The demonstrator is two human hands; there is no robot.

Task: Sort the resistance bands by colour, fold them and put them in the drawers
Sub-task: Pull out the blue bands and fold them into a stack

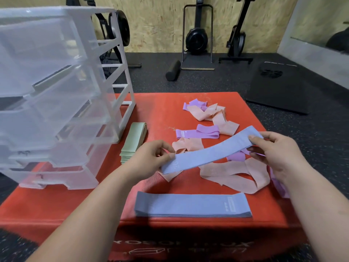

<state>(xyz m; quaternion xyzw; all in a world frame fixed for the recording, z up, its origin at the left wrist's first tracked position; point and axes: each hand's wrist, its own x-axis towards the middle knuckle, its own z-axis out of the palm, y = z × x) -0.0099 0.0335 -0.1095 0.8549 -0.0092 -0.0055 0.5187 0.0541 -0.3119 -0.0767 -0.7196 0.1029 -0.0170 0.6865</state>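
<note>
the blue band (211,151) is held flat and stretched out in the air above the red box (56,205), between the two hands and over the loose bands. the left hand (149,157) pinches its near left end between thumb and fingers, and the right hand (273,148) pinches the far right end the same way, so the band hangs as one flat strip with a slight sag. just below it, at the front edge of the box, lies a blue stack (190,205) of flat bands, edges roughly lined up. we take this to be the sorting step for blue: one band pulled straight, ready to join its pile. beside the drawers (56,103) a green stack (133,140) is already laid out. peach bands (236,174) and purple bands (196,132) lie tangled and unsorted across the middle and right of the box. the drawers stand at the left, pulled partly out; we cannot tell what is in them. the next move, as we judge it, calls for lowering the band onto the blue stack with ends and edges matched, letting go with both hands together so it does not skew. folding and stowing are not yet done.
</note>
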